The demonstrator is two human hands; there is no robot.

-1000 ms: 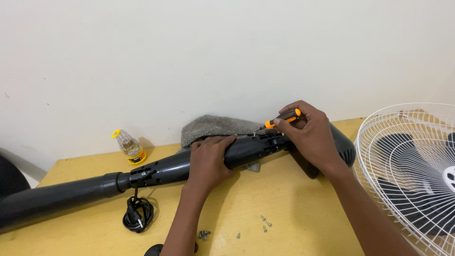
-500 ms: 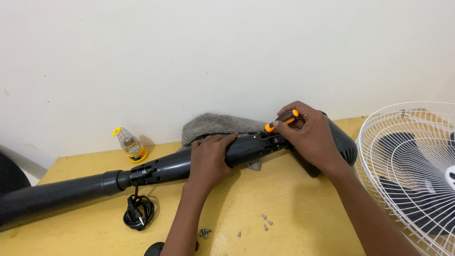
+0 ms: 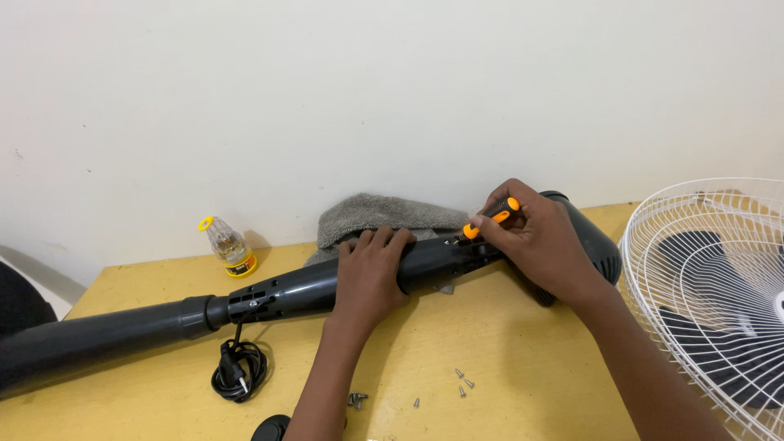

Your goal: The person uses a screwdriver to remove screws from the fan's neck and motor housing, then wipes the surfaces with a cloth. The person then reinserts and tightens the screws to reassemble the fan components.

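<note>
A long dark grey fan stand pole (image 3: 286,294) lies across the yellow table (image 3: 523,367), its motor housing (image 3: 592,241) at the right end. My left hand (image 3: 371,273) presses down over the pole's middle. My right hand (image 3: 543,241) grips a small orange and black screwdriver (image 3: 490,218), whose tip rests on the pole just right of my left hand. A grey cloth (image 3: 380,216) lies behind the pole against the wall.
A white wire fan guard (image 3: 710,302) with dark blades stands at the right. Several loose screws (image 3: 461,384) lie near the front. A coiled black power cord (image 3: 238,371) sits below the pole. A small clear bottle with yellow cap (image 3: 229,247) stands by the wall.
My right hand has shifted the screwdriver slightly, its handle now angled a little differently. My left hand and the pole stay in place.
</note>
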